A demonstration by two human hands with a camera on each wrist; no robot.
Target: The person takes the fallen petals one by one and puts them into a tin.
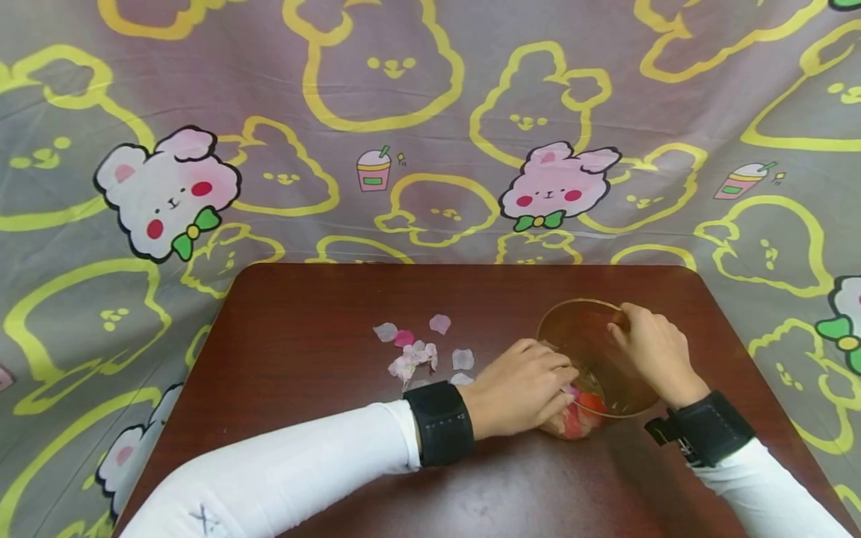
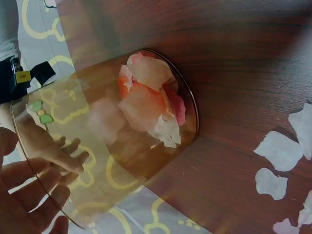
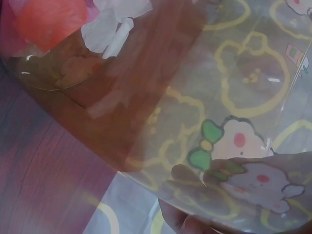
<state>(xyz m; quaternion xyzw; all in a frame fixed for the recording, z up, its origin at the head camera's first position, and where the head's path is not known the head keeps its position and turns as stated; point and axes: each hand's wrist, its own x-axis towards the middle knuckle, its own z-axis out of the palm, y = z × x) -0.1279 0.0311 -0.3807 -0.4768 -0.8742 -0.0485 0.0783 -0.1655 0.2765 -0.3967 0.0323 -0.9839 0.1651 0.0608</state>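
A: Container?
B: See-through, amber-tinted round container (image 1: 575, 325), thin rim, right of frame centre. Crinkled red-orange and white petals (image 2: 146, 100) inside.
A: Fingers?
B: Right hand (image 1: 655, 355) grips the rim; left hand (image 1: 521, 388) relaxed, spread at the mouth.
A: Around?
B: Loose petals (image 1: 402, 367) mid-frame, glossy wood-grain tabletop (image 1: 303, 321), printed cloth (image 1: 269, 75) behind. Left hand blocks part of container.

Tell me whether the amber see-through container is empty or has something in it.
Partly filled: through its wall, the left wrist view shows petals bunched toward the base of the container, not up to the rim.
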